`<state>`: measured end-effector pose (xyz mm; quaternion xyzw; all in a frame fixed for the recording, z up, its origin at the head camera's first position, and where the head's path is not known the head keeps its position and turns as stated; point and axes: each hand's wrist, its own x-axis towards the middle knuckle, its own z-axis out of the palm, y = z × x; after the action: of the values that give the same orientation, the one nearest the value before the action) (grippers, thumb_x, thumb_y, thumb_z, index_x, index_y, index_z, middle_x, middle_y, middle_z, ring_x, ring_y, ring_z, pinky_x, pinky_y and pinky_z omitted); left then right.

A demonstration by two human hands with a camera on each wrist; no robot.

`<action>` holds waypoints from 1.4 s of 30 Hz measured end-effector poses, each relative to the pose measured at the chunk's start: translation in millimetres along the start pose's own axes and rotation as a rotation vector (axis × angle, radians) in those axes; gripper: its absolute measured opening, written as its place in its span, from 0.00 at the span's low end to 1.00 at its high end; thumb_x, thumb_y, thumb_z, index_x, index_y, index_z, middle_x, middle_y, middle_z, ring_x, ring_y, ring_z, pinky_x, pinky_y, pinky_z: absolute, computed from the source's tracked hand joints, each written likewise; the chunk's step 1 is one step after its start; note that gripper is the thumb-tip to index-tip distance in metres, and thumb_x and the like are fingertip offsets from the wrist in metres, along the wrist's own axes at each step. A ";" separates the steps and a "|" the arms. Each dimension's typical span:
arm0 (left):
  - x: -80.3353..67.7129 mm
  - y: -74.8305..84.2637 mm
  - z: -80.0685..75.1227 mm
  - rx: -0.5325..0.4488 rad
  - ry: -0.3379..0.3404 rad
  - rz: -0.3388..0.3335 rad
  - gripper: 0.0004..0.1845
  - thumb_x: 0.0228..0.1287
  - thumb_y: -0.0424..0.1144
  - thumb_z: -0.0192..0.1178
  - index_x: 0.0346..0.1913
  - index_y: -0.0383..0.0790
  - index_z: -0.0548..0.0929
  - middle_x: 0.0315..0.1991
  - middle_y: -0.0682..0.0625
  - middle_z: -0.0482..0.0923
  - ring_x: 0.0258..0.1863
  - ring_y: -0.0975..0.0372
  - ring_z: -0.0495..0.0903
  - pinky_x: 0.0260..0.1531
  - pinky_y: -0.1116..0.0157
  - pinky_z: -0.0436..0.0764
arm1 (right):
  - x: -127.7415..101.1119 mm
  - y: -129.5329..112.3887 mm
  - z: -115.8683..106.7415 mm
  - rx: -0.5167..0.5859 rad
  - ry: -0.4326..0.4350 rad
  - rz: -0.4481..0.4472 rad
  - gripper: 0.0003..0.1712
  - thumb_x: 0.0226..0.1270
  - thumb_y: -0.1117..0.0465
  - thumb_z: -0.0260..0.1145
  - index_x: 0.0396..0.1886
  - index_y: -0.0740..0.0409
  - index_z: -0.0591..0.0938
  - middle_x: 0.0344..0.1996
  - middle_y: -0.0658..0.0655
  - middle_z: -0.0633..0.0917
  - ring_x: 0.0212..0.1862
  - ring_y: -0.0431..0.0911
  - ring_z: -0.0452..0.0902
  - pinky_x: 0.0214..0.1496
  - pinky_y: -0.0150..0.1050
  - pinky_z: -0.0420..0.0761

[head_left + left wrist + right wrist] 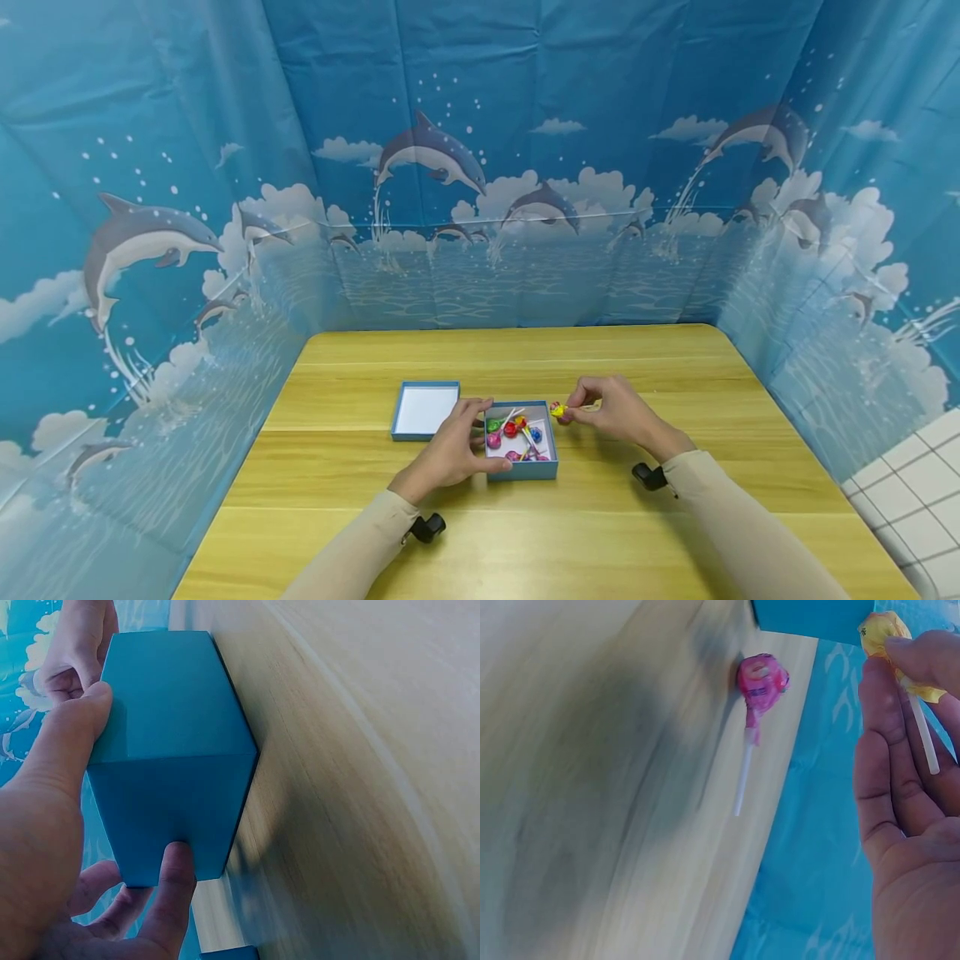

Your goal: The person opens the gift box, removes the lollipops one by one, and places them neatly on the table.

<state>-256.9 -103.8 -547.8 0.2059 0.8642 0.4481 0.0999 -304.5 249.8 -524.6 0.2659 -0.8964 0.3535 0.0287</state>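
Note:
My left hand [448, 446] grips the near left corner of a blue box [534, 471], its thumb on the front rim and its fingers along the left side. Inside lie several lollipops [511, 429] in red, pink, green and blue wrappers. Just right of the box, my right hand [617, 410] pinches a yellow-wrapped lollipop [885, 634] between thumb and forefinger, its white stick pointing back toward the palm. Below that hand, a pink lollipop [762, 682] lies on the table, seen best in the right wrist view.
A blue box lid [426, 410] with a white inside lies left of the box. The wooden table [585, 542] is enclosed by a dolphin-print curtain [495, 283] at the back and sides. White tiles [911, 475] show at the far right.

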 end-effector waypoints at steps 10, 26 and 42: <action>0.1 -1.1 0.0 -0.003 0.002 0.008 0.61 0.68 0.50 0.88 0.94 0.41 0.62 0.87 0.41 0.65 0.79 0.46 0.81 0.71 0.58 0.90 | -6.9 11.4 1.3 -0.008 -0.041 0.030 0.07 0.79 0.59 0.83 0.41 0.43 0.92 0.40 0.39 0.95 0.44 0.33 0.90 0.53 0.42 0.92; -0.2 -0.1 1.9 0.004 0.008 0.005 0.60 0.69 0.49 0.88 0.94 0.41 0.62 0.86 0.41 0.66 0.78 0.46 0.82 0.72 0.57 0.90 | -11.8 22.7 10.2 0.006 -0.091 0.078 0.10 0.78 0.60 0.83 0.37 0.42 0.91 0.42 0.43 0.96 0.47 0.37 0.93 0.48 0.33 0.87; -0.7 0.1 1.4 0.018 0.006 0.003 0.59 0.69 0.50 0.87 0.94 0.42 0.62 0.87 0.42 0.65 0.77 0.46 0.83 0.72 0.57 0.90 | -12.8 28.4 13.6 -0.005 -0.125 0.094 0.10 0.78 0.62 0.83 0.37 0.44 0.90 0.40 0.43 0.96 0.42 0.34 0.90 0.44 0.31 0.86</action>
<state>-255.7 -103.0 -548.5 0.2069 0.8681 0.4412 0.0948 -305.8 264.1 -555.4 0.2450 -0.9087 0.3351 -0.0436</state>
